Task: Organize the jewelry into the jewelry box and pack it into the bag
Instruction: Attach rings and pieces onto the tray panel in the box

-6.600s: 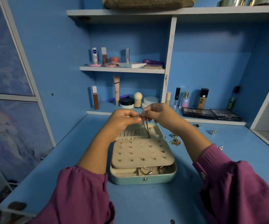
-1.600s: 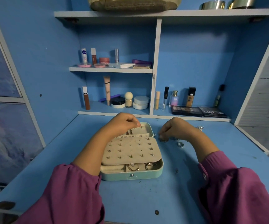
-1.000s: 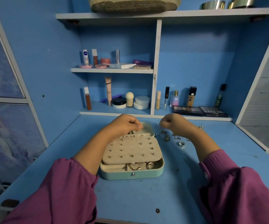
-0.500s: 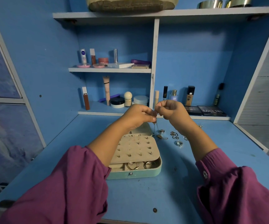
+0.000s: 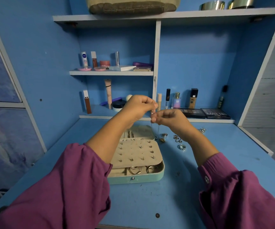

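A mint green jewelry box (image 5: pixel 159 175) lies open on the blue desk, its beige stud panel (image 5: pixel 136 152) holding several earrings and rings in the front slots. Chains lie in its rear tray (image 5: pixel 133 133). My left hand (image 5: pixel 138 106) and my right hand (image 5: pixel 169 119) are raised above the box's back edge, both pinching a thin silver necklace chain (image 5: pixel 152 128) that hangs down between them. Loose rings and earrings (image 5: pixel 178 139) lie on the desk right of the box. A beige bag (image 5: pixel 131 5) sits on the top shelf.
Shelves behind hold cosmetics: tubes, jars, a perfume bottle (image 5: pixel 177 100) and two dark palettes (image 5: pixel 216 113). Two metal bowls (image 5: pixel 226 4) stand on the top shelf. A white panel edge (image 5: pixel 255 142) bounds the desk on the right, a blue wall on the left.
My right hand picked a thin chain from the desk beside the box and lifted it. My left hand rose from the box to meet it, and both now pinch the chain.
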Available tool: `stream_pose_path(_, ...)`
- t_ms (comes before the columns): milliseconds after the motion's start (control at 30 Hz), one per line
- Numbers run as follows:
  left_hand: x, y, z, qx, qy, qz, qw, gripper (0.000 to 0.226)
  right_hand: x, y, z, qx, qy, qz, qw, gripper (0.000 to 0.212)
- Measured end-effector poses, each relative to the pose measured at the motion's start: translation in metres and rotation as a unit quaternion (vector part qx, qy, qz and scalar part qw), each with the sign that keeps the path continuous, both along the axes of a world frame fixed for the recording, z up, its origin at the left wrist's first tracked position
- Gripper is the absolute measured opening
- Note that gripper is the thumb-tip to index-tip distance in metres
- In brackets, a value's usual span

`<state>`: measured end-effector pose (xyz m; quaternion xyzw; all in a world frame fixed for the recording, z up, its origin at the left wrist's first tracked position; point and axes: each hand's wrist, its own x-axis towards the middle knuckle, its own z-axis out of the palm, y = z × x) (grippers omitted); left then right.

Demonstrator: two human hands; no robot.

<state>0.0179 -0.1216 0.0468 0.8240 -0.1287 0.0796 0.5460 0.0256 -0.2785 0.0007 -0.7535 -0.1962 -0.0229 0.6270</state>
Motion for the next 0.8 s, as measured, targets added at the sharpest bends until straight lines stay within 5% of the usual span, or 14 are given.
stream_pose_path(400, 0.008, 0.039, 0.039, -0.059, -0.041, 0.067, 0.995, 0.012, 0.009, -0.011, -0.017, -0.2, 0.008, -0.073, 0.977, 0.004)
stream_pose_path(800, 0.012, 0.07, 0.038, -0.065, -0.039, 0.109, 0.991, 0.016, 0.017, 0.014, -0.014, -0.141, -0.006, -0.147, 0.979, 0.015)
